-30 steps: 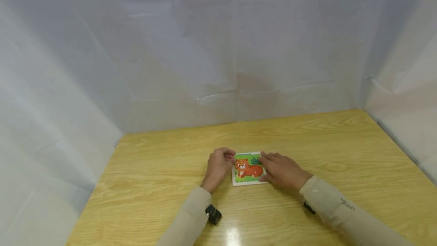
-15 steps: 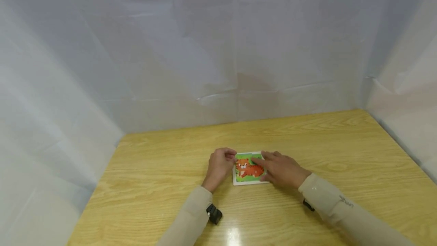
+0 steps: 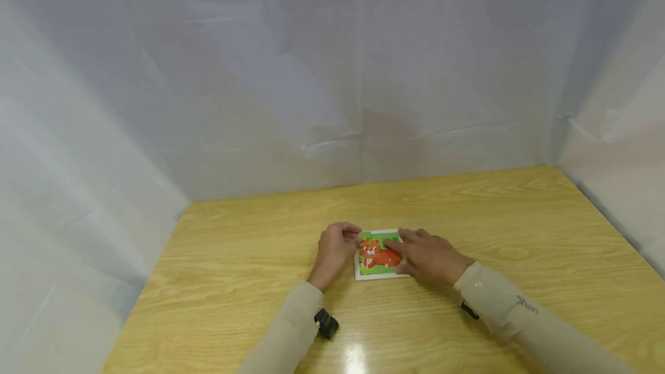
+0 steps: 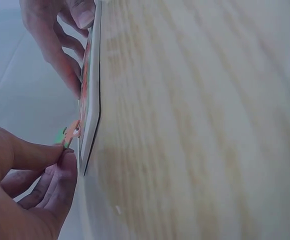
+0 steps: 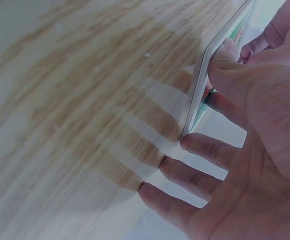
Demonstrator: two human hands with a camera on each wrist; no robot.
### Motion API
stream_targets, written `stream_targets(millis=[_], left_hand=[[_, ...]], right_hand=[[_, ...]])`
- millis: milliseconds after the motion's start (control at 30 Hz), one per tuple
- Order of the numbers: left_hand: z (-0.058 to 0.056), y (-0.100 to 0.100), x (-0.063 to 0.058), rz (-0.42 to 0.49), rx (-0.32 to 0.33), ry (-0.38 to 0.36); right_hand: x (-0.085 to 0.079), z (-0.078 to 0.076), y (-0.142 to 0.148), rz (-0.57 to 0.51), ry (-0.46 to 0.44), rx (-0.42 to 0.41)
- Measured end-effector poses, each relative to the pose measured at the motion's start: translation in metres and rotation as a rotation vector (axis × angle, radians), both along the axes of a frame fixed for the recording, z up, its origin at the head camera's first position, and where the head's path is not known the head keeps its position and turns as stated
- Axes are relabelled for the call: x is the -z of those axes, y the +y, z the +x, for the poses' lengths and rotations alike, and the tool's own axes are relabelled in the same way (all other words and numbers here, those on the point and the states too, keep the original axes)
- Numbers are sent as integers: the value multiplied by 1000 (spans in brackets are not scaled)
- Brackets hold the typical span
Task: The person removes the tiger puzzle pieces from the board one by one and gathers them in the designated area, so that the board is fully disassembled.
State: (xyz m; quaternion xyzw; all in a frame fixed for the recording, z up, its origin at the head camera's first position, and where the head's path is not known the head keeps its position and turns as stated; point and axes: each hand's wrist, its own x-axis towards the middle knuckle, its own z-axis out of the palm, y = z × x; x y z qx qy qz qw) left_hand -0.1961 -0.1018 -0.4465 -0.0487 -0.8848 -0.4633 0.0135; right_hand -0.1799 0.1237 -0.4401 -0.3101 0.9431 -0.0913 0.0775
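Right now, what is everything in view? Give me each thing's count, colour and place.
Thin square picture board with a white rim: one, orange tiger picture on green, lying on the table between the hands.
Small flat piece: one, green and orange, at the board's left edge.
Wood-grain table: one, yellow-brown, under the board.
Creased sheeting: sheet count unclear, whitish grey, behind and beside the table.
Small wrist devices: two, black, one per wrist.
Long sleeves: two, beige, on the forearms.
Left hand: one, bare, pinching the piece.
Right hand: one, bare, at the board's right edge.
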Motion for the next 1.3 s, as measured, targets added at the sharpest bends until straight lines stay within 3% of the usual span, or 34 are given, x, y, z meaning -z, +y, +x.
stream_targets(millis=[333,633,867,1300], left_hand=[[-4,-18,-7,51,-47,18],[-8,-51,-14,18,-138,22],[-9,-84,-15,21,-220,-12],[-10,-120,-11,-18,-280,-46]], right_hand=[[-3,1,-1,-4,-5,-1],[-4,2,-1,-12,-7,-5],[-5,1,-2,-16,6,-7],[-3,-1,-2,-20,-3,-2]])
